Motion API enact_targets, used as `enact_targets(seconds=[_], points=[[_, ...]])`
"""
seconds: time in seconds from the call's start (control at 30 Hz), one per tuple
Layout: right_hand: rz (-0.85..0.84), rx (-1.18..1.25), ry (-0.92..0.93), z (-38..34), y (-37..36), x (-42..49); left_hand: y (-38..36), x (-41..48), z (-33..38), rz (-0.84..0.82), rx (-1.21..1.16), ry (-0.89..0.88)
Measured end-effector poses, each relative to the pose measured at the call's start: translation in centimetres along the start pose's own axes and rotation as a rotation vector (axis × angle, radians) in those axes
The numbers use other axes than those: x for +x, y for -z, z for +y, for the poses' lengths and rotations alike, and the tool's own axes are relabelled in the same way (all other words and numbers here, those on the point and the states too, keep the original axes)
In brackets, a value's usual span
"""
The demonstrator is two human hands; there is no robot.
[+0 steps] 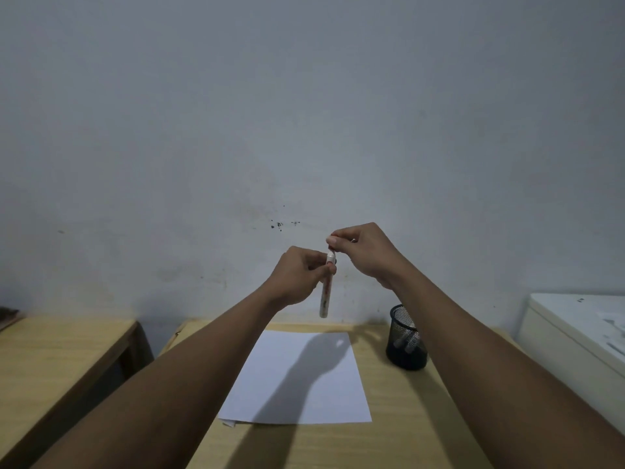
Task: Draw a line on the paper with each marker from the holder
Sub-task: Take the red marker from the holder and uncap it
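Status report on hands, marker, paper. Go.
Left hand grips marker; right hand pinched at its cap end. Paper unmarked. Nothing blocking.

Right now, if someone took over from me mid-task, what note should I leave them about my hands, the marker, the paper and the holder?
Left hand: closed on the white marker, held upright in the air above the desk.
Right hand: grip pinched at the marker's top end, apparently on the cap; whether the cap is off cannot be told.
Paper: flat on the desk, no line visible on it.
Black mesh holder: right of the paper, with at least two more markers inside.
Done: one marker taken out.
Left: uncap it, draw its line, then do the same with each marker in the holder.
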State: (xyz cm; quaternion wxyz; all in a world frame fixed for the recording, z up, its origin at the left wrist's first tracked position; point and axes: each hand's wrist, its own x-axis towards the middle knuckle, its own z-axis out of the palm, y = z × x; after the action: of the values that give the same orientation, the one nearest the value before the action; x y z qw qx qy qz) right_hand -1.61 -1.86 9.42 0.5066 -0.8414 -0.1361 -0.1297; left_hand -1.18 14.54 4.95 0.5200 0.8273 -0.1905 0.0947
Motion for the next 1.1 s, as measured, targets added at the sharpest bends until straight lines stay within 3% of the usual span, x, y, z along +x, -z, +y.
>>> enact_targets(seconds=[0.33, 0.5, 0.8, 1.1], points=[[0.125, 0.085, -0.035, 2.2, 0.4, -1.3, -0.7, 0.7, 0.9, 0.091, -0.101, 0.005], [0.040, -0.006, -0.072, 3.4, 0.2, -1.9, -0.9, 1.3, 1.5, 0.155, -0.130, -0.004], [0.079, -0.026, -0.053, 3.8, -0.1, -1.8, -1.0, 2.0, 1.8, 0.166, -0.127, 0.010], [0.011, -0.111, -0.075, 3.4, -0.1, -1.9, 0.2, 2.3, 3.4, 0.216, -0.189, -0.042]])
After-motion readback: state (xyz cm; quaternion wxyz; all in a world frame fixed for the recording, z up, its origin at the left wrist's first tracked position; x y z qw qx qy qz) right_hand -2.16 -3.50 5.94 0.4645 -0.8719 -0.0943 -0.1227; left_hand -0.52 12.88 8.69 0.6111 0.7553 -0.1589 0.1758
